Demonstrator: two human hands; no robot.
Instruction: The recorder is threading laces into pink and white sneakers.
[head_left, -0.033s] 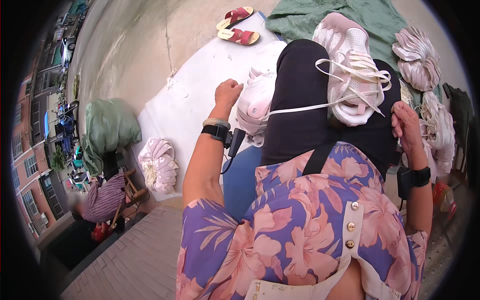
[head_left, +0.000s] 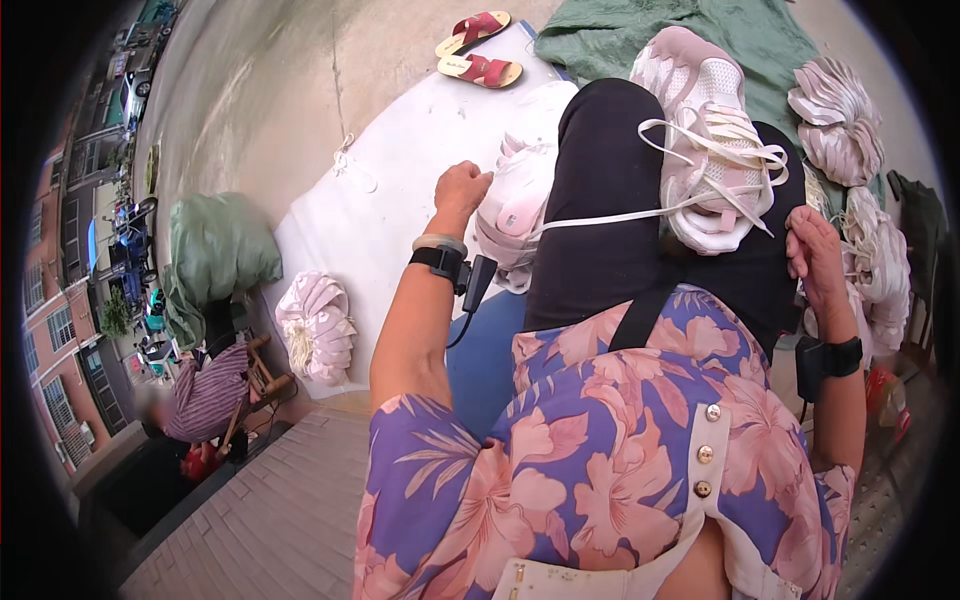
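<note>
Outdoors over a white ground sheet (head_left: 400,200), left hand (head_left: 462,190) seemingly pinches the white lace (head_left: 600,215); right hand (head_left: 815,250) rests loose beside the pink sneaker (head_left: 705,150). Keep lace taut.

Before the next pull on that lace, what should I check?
1. Sneaker resting on the lap: ok, sole down on the black trousers.
2. White lace free of snags: ok, it runs loose across the thigh.
3. Left hand gripping the lace end: cannot tell, fist closed near the sneaker pile.
4. Right hand steadying the shoe: not ok, it lies beside it.
5. Eyelets all threaded: cannot tell.
</note>
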